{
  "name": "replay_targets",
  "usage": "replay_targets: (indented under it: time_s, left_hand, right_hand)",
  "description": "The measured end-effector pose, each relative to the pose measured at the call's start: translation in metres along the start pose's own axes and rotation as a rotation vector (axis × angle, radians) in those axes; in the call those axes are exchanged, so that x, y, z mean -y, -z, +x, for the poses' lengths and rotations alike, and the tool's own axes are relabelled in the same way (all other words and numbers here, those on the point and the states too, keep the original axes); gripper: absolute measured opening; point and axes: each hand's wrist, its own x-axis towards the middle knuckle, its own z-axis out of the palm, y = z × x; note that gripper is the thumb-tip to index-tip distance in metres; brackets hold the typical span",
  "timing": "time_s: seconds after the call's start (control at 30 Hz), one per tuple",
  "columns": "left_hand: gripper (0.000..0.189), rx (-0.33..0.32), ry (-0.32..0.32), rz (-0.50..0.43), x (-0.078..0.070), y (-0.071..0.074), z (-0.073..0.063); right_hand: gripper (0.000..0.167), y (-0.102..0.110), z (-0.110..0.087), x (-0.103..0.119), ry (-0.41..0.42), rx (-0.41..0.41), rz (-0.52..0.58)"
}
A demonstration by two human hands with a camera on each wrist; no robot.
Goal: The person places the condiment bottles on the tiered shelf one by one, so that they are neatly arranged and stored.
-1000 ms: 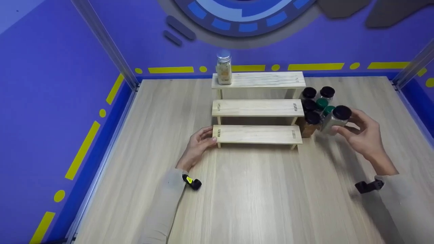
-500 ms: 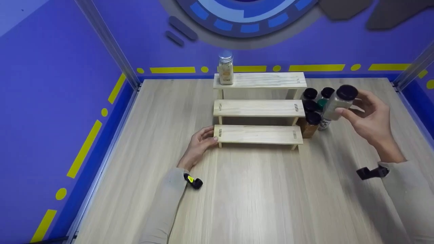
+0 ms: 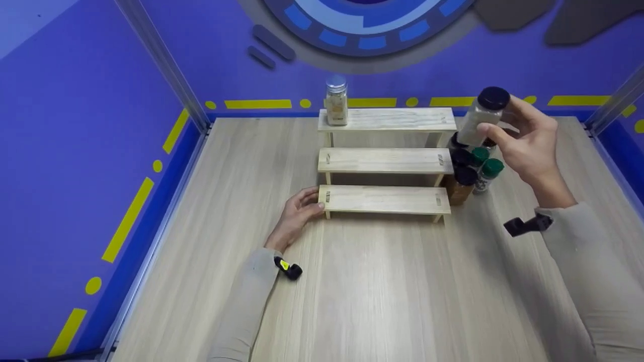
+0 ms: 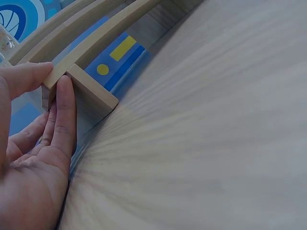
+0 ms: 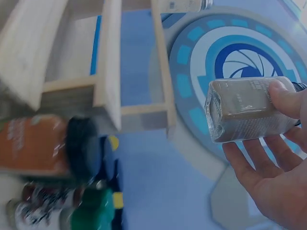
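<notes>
Raised above the back right of the table, my right hand (image 3: pixel 533 138) grips a clear spice jar (image 3: pixel 478 120) with a black lid and greyish contents. In the right wrist view the thumb and fingers hold that jar (image 5: pixel 252 110) from either side. My left hand (image 3: pixel 297 216) pinches the left end of the lowest step of a three-step wooden rack (image 3: pixel 385 200). The left wrist view has the thumb on top of the board's corner and a finger under it. On the top step's left end stands a glass spice jar (image 3: pixel 336 103) with a silver lid.
Against the rack's right side stand several more jars: an orange-brown one (image 3: pixel 460 186) with a black lid, green-capped ones (image 3: pixel 489 173), and other black-lidded ones partly hidden by the right hand's jar. Blue panels (image 3: pixel 100 125) enclose the table's left, back and right.
My right hand has lifted the black-lidded jar up from the group beside the rack, first rightward, then left and back. The left hand keeps its place on the rack.
</notes>
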Motion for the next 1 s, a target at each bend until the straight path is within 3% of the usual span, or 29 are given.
replay_targets:
  time_s: [0.23, 0.5, 0.77, 1.0]
  left_hand:
    - [0.057, 0.003, 0.002, -0.008, 0.000, 0.000, 0.000]
    - [0.055, 0.000, -0.010, 0.003, 0.000, 0.000, 0.001]
    - [0.056, 0.004, -0.008, 0.002, -0.001, 0.000, 0.000]
    - [0.057, -0.004, 0.001, -0.017, -0.001, -0.001, 0.000]
  right_hand:
    - [0.052, -0.024, 0.024, 0.011, 0.025, 0.069, 0.142]
    - [0.049, -0.054, 0.044, 0.023, 0.043, 0.117, 0.015]
    - [0.046, -0.086, 0.060, 0.029, 0.183, 0.182, 0.006]
    - [0.047, -0.115, 0.069, 0.033, 0.121, 0.189, 0.076]
